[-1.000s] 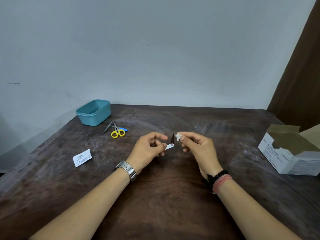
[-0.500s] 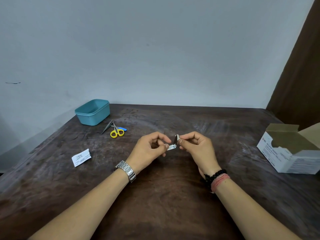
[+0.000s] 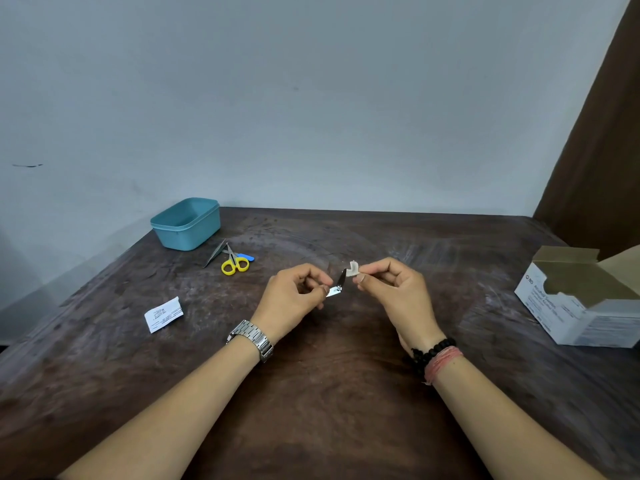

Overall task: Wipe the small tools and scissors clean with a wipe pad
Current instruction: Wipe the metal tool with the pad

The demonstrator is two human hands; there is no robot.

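Dark, scuffed wood is filling most of what I am seeing, a table (image 3: 311, 393) running back to a plain pale grey wall (image 3: 311, 98), with a brown curtain (image 3: 602, 133) hanging at the right edge.

Over the middle of the table I am watching both hands working close together, lifted off the wood. My left hand (image 3: 292, 297) is pinching a small metal nail clipper (image 3: 337, 284) by its shiny body, thumb and curled fingers closed round it, and the clipper's dark lever is standing up at a tilt. My right hand (image 3: 391, 289) is pinching a small white wipe pad (image 3: 354, 268) between thumb and forefinger, the other fingers curled in behind. The pad is folded and is sitting just beside the top of the raised lever; I cannot tell whether it is actually touching the metal.

Further back on the left, yellow-handled scissors (image 3: 235, 261) are lying flat on the table, with tweezers (image 3: 214, 254) just beside them on the left and a small blue-handled tool (image 3: 246, 257) poking out on the right. I cannot make out what that blue tool is. Behind them a teal plastic tub (image 3: 187, 225) is standing near the wall.

Nearer me on the left a torn white wipe packet (image 3: 163, 314) is lying on the wood. At the far right an opened cardboard box (image 3: 581, 296) is sitting with its flaps up.
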